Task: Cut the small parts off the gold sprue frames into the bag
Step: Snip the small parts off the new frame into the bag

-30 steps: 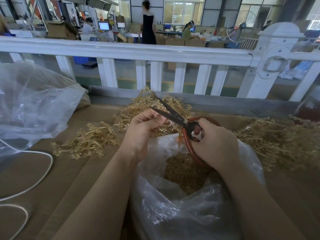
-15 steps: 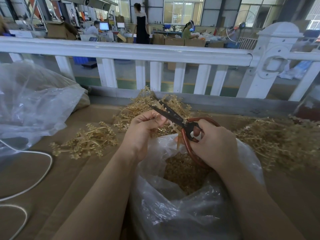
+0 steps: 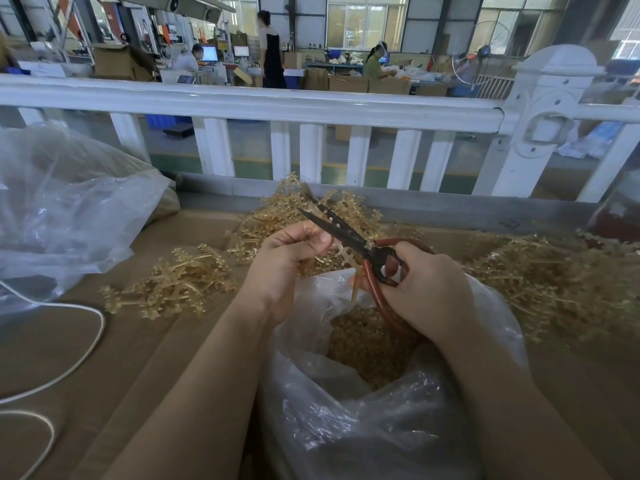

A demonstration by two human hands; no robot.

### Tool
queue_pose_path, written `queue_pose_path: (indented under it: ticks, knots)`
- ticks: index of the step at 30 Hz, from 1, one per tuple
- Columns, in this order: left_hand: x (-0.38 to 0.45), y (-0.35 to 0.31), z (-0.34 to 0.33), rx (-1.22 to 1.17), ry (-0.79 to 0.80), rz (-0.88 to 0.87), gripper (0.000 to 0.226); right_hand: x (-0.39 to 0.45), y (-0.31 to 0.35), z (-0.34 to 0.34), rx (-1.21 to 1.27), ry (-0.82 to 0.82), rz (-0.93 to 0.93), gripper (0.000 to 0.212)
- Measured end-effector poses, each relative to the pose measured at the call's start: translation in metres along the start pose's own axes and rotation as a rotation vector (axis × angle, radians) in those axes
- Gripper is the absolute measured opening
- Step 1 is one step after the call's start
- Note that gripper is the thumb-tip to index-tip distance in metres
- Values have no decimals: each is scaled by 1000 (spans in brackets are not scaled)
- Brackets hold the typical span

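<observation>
Cardboard bench [image 3: 104,358]; sprue [image 3: 344,258] between hands [image 3: 287,258].

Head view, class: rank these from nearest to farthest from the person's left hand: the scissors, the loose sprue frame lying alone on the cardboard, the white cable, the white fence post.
Measured from the left hand:
1. Scissors: beside its fingertips, to the right.
2. Loose sprue frame: to the left on the cardboard.
3. White cable: farther left, near the table edge.
4. White fence post: far upper right, beyond the table.
</observation>
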State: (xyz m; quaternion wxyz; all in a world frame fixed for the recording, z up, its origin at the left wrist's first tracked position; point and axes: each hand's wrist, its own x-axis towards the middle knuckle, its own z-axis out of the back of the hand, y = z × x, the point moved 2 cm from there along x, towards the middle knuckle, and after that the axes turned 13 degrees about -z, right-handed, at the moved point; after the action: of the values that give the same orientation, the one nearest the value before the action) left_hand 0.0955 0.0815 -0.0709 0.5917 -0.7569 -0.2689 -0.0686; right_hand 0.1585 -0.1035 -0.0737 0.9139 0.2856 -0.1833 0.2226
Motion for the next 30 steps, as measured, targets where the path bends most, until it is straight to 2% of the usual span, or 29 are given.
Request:
queue_pose_path:
  ticks: [3, 11, 17, 23, 26, 30]
  knots:
    - [0, 1, -2, -31, 28, -1, 9, 0, -5, -3, -41, 17, 2, 29]
    - [0, 2, -1, -28, 109, -71, 8, 3, -5, -5, -39, 22, -33, 48]
    - [1, 3, 2, 11, 119, -93, 11, 5, -6, -6, -28, 32, -34, 51]
    - [2, 5, 2, -44, 143, -91, 10, 5, -7, -8, -6, 89, -49, 36]
    - [1, 4, 1, -70, 127, -72, 7, 4, -6, -8, 24, 86, -49, 34]
    - [1, 5, 1, -75, 30, -20, 5, 3, -9, -8, 126, 76, -62, 37]
